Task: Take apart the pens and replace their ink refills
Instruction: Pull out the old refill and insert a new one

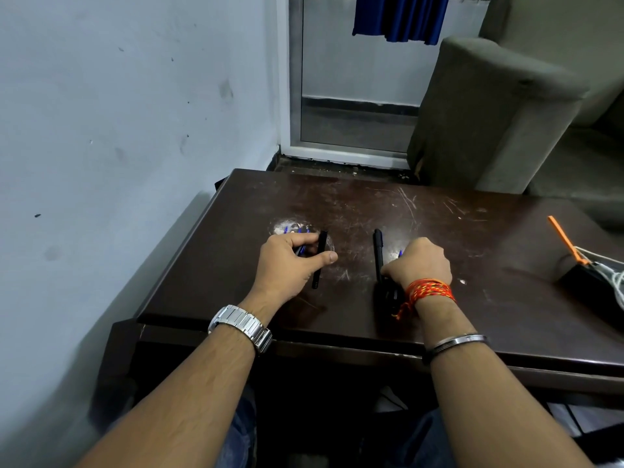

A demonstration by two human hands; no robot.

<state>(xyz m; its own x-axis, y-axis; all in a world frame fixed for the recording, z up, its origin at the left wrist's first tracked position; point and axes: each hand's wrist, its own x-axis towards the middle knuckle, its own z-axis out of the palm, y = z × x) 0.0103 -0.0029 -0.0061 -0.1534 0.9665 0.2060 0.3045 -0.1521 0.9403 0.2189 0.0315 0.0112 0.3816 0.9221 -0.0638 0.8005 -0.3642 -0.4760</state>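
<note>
A black pen (320, 246) lies lengthwise on the dark wooden table (489, 298), left of centre. My left hand (287, 265) is curled over it, thumb across the barrel and fingers against its upper part. Blue refills (293, 230) poke out from under those fingers. A second black pen (377, 248) lies right of centre, and my right hand (420, 261) grips its near end. More black pen parts (388, 297) sit beneath my right wrist. A small blue tip (400, 253) shows beside my right knuckles. What lies under either palm is hidden.
A wall runs close along the table's left side. At the right edge a black box (589, 287) holds white cords and an orange tool (564, 239). A grey sofa (489, 113) stands beyond the far edge, with a glass door behind.
</note>
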